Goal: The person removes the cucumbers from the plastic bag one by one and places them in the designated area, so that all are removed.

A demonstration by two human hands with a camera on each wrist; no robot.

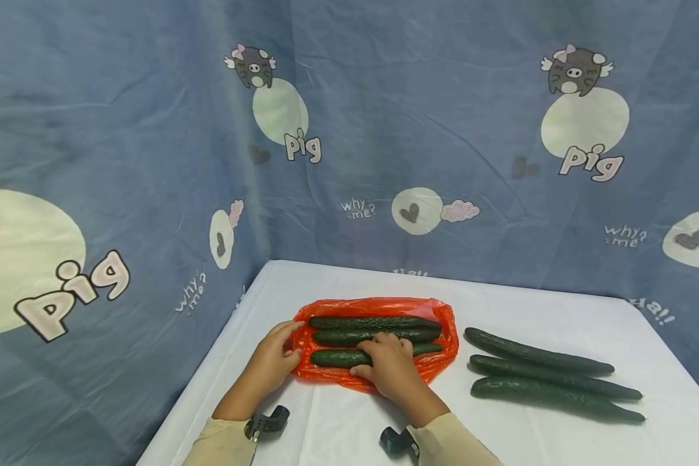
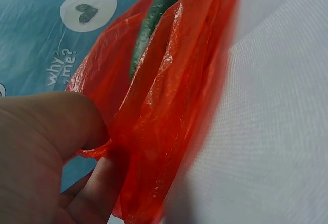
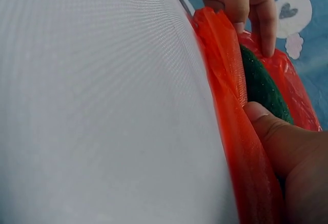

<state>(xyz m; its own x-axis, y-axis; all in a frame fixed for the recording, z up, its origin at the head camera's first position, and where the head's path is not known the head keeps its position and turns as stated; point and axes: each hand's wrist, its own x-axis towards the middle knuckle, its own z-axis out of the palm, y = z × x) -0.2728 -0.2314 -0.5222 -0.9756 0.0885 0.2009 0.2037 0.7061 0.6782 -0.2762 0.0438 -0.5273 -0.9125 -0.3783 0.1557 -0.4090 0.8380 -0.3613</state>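
Observation:
A red plastic bag point(image 1: 451, 340) lies spread on the table with three dark green cucumbers in it, side by side. My right hand point(image 1: 391, 367) grips the nearest of these cucumbers point(image 1: 338, 358) around its middle. In the right wrist view the thumb lies along the near side of that cucumber point(image 3: 264, 83), by the bag's folded edge; the other fingers are mostly hidden. At the bag's left end, my left hand point(image 1: 270, 359) pinches the plastic between thumb and fingers. The left wrist view shows this bag edge point(image 2: 159, 131) raised, a cucumber point(image 2: 151, 24) behind it.
Three more cucumbers point(image 1: 550, 377) lie roughly parallel to the right of the bag, on the white tablecloth point(image 1: 489, 433). A blue curtain printed with pigs point(image 1: 349, 129) hangs behind the table and along its left side. Each wrist wears a black camera mount point(image 1: 270, 421).

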